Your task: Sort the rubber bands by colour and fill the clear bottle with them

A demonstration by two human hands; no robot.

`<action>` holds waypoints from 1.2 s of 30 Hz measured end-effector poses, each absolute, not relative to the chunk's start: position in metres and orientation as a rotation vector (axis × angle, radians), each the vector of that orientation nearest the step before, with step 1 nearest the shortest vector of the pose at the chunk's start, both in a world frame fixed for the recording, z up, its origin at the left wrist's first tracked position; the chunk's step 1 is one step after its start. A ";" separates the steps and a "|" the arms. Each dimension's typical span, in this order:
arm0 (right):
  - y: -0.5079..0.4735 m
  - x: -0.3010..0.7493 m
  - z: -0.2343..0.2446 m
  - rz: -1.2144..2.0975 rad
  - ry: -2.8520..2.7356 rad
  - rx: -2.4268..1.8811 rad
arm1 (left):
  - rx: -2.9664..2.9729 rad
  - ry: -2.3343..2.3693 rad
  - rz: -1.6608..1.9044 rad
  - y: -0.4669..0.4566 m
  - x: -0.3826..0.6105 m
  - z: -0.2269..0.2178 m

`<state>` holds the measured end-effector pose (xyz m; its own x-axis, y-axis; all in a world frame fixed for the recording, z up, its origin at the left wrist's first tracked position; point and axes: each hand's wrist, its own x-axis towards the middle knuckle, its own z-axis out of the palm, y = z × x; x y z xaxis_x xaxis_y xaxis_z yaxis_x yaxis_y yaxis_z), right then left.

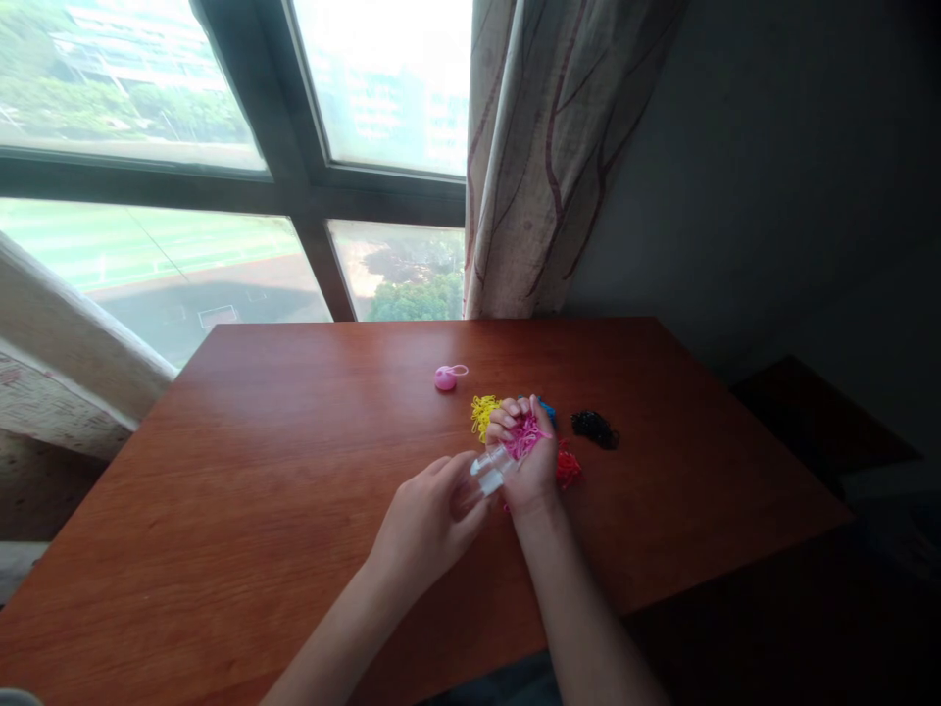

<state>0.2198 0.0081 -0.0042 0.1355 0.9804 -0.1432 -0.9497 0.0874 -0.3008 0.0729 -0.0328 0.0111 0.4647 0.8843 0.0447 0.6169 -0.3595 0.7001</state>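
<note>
My left hand [430,515] is closed around a small clear container [491,471], tilted with its end against my right palm. My right hand [533,471] is cupped, palm up, with its fingers curled around a clump of pink rubber bands [523,436]. Close about it on the table lie a yellow pile of rubber bands [483,417], a blue pile [546,409] partly hidden behind the fingers, and a red pile [568,466] beside the wrist. A black pile [595,429] lies a little farther right.
A round pink lid with a loop [445,378] rests on the brown wooden table [257,490], beyond my hands. Behind the table's far edge are a window [294,191] and a patterned curtain [536,167]. The table's right edge drops into shadow.
</note>
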 end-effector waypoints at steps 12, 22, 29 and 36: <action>0.006 0.225 -0.006 1.528 -0.001 -0.290 | 2.109 1.258 0.524 -0.034 0.066 0.010; 0.005 0.221 0.001 1.460 -0.091 -0.410 | 2.123 1.228 0.463 -0.028 0.062 0.013; 0.004 0.216 0.005 1.348 -0.229 -0.509 | 2.115 1.216 0.509 -0.030 0.062 0.011; 0.004 0.214 0.003 1.300 -0.230 -0.588 | 2.128 1.194 0.526 -0.031 0.061 0.011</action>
